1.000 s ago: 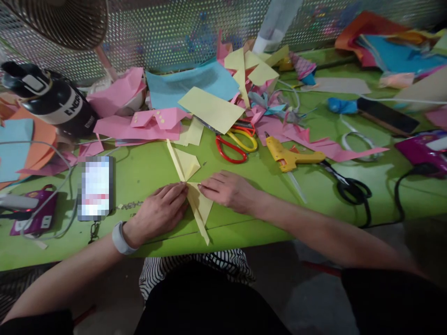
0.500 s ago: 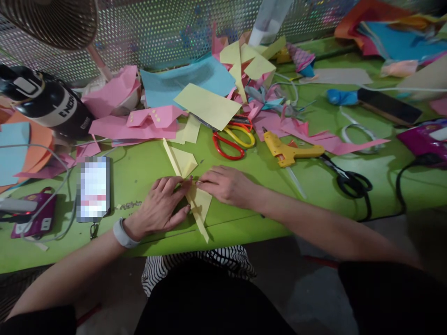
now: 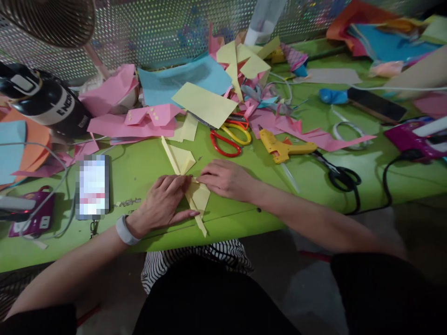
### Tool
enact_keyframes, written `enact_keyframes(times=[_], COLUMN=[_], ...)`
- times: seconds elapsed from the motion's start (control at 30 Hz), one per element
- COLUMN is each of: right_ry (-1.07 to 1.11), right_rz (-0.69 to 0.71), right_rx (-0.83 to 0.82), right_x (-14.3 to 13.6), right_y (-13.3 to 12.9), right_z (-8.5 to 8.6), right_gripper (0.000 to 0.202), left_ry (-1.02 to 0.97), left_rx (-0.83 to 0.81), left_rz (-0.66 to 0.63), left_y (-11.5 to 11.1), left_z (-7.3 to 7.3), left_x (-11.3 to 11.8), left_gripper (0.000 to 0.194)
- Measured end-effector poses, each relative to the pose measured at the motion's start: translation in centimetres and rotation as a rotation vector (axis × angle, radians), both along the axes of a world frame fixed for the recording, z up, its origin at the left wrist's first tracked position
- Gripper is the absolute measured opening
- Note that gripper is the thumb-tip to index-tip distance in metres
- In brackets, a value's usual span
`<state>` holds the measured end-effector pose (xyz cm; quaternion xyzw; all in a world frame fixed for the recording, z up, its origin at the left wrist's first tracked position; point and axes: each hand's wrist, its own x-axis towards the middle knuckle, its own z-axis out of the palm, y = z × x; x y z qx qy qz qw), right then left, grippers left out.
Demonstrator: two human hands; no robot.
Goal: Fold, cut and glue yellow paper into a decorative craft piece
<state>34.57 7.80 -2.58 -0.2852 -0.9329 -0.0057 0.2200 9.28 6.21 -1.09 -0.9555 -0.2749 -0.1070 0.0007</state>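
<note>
Folded paper (image 3: pixel 200 197), yellow: left grip (image 3: pixel 163 199) spread across it; right grip (image 3: pixel 226 180) pinching edge; glue gun (image 3: pixel 279 150), beyond right grip.

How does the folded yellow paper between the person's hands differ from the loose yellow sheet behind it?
The folded yellow paper is creased into angular, pointed flaps, while the loose yellow sheet is a plain four-sided piece. The left hand and right hand both touch the folded yellow paper; neither touches the loose yellow sheet, which lies farther back, overlapping the blue paper. Both are pale yellow.
</note>
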Motion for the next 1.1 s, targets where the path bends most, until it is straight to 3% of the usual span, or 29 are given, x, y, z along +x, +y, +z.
enact_keyframes(times=[0.3,0.5,0.7,0.83,1.1], right_ry=[-0.042,-0.045,0.217,0.297,0.395], right_rz=[-0.008,-0.083,-0.368,-0.446,-0.534], right_rx=[-0.002,-0.019,-0.314,-0.515,-0.592], right_x=[0.4,0.3,-0.1,-1.3,-2.3], right_y=[-1.0,-2.3,-1.3,-1.0,-1.4], right_z=[0.3,0.3,-0.3,-0.6,-0.4], right_gripper=[0.026,0.035,0.026,0.020,0.004], left_ry=[0.048,0.049,0.039,0.038,0.031], left_rx=[-0.031,-0.034,-0.011,0.006,-0.003], left_rz=[-0.001,0.000,-0.005,0.001,0.005], left_y=[0.0,0.1,0.1,0.1,0.1], left_z=[0.3,0.4,0.3,0.1,0.6], left_x=[0.1,0.2,0.2,0.1,0.2], left_gripper=[0.092,0.087,0.084,0.081,0.079])
